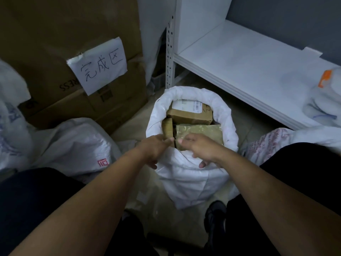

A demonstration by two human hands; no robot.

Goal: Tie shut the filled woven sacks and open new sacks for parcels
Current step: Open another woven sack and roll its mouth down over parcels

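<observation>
On the floor (238, 115), left hand (156, 145) and right hand (198, 147) grip the near rim of the sack (184, 179).

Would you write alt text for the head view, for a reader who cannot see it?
The left hand and right hand hold the near rim of an open white sack full of brown parcels, standing between cardboard boxes and a white shelf.

clear: sack mouth (228, 112) above parcels (190, 115) | blocked: cardboard boxes (55, 71) left, shelf (249, 71) right, filled sack (79, 145) near-left
</observation>
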